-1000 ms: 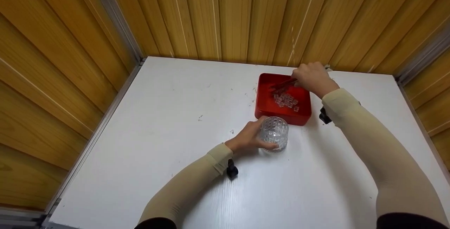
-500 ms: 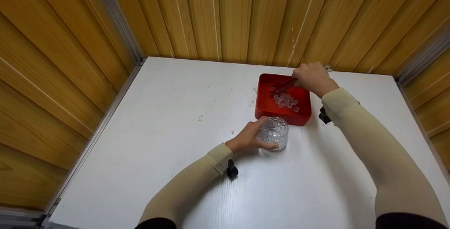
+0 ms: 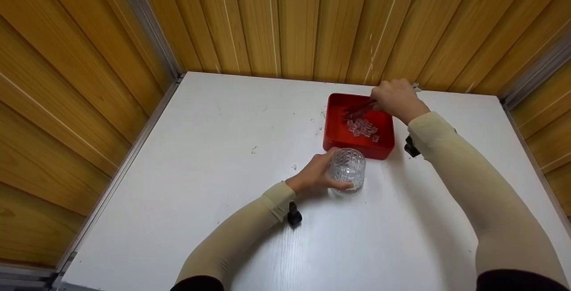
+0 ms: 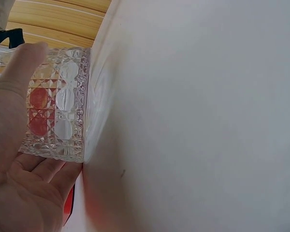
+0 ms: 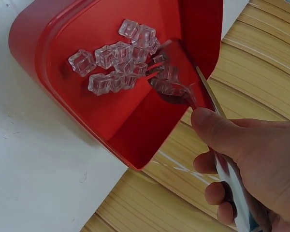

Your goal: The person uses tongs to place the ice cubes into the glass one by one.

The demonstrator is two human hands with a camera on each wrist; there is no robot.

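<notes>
Glass [image 3: 350,166] ptly hidden by L hand [image 3: 314,176] gripping it, R hand [image 3: 396,100] gripping tongs [image 5: 236,193].

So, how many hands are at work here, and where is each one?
2. The left hand grips the clear glass on the near side of the red box; the right hand is at the box's far right corner, holding metal tongs. No others show.

white table [image 3: 200,126], dark marks [image 3: 254,150] on top | wood-grain panels [image 3: 295,23] behind | grey rail [image 3: 146,21] in left corner
</notes>
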